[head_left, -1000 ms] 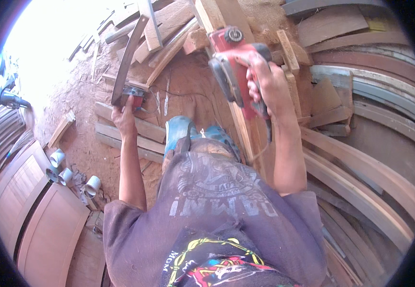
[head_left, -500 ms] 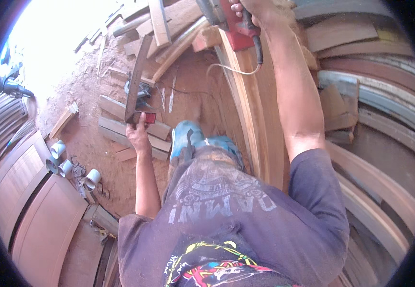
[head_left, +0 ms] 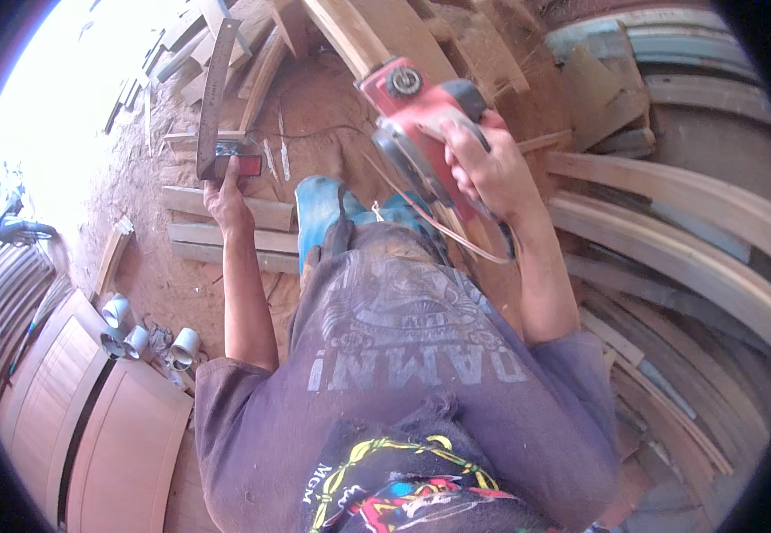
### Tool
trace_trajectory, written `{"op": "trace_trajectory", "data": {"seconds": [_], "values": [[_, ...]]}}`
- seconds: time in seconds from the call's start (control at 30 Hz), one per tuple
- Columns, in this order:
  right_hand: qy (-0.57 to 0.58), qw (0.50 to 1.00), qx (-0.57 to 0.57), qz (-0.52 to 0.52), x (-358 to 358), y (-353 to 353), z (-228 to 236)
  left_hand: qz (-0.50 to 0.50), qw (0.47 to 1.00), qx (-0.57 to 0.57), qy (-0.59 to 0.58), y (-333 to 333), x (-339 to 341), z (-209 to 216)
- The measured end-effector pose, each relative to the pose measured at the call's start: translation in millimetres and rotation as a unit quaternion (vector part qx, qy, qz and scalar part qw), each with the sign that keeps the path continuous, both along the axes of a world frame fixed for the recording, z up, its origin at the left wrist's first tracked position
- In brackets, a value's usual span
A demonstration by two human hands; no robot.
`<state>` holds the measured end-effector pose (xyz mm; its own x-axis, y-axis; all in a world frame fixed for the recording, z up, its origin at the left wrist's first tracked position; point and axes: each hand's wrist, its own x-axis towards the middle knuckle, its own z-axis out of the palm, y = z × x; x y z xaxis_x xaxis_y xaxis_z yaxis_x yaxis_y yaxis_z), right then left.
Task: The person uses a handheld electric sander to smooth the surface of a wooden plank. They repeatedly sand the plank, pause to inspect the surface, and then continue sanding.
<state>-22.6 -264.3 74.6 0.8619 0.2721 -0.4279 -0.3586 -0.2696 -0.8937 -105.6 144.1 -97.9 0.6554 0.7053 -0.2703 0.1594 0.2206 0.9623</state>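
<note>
My right hand [head_left: 494,167] is wrapped round the handle of a red electric planer [head_left: 416,111]. The planer is held over a long wooden beam [head_left: 345,35], and its body hides part of the wood; I cannot tell whether they touch. A pale cord [head_left: 443,229] loops below the tool. Farther left, my left hand [head_left: 231,209] grips a try square [head_left: 216,93] at its red-sided stock, with the long dark blade pointing away from me.
Loose boards [head_left: 234,218] lie on the dusty floor before my legs. Long curved timbers [head_left: 670,258] are stacked at the right. At lower left are wooden panels [head_left: 132,435] and several white cups [head_left: 185,346]. More offcuts [head_left: 190,53] lie at the far left.
My right hand has drawn the planer back toward me along the beam, and it is now tilted with its side showing. The left hand with the try square has shifted slightly left and away.
</note>
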Motion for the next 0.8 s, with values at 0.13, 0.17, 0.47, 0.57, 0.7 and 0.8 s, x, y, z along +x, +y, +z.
{"op": "trace_trajectory", "data": {"seconds": [0.13,0.17,0.47,0.57,0.7,0.8], "values": [[0.029,0.999,-0.023,-0.015,-81,-57,-14,-0.006,0.999,-0.024,0.032,-17,-18,-20],[0.033,0.999,-0.028,-0.022,-104,-73,-18,0.002,0.998,-0.028,0.048,-28,-25,-16],[0.102,0.982,-0.031,-0.157,-268,-174,13,0.014,0.995,-0.076,0.065,-51,-66,-3],[0.115,0.976,-0.034,-0.18,-283,-180,-9,0.028,0.997,-0.047,0.052,-55,-61,12],[0.107,0.975,-0.039,-0.189,-286,-185,-37,-0.021,0.998,-0.054,-0.018,-54,-53,24],[0.099,0.977,-0.042,-0.186,-286,-190,-48,0.001,0.999,-0.046,-0.024,-54,-53,29]]}}
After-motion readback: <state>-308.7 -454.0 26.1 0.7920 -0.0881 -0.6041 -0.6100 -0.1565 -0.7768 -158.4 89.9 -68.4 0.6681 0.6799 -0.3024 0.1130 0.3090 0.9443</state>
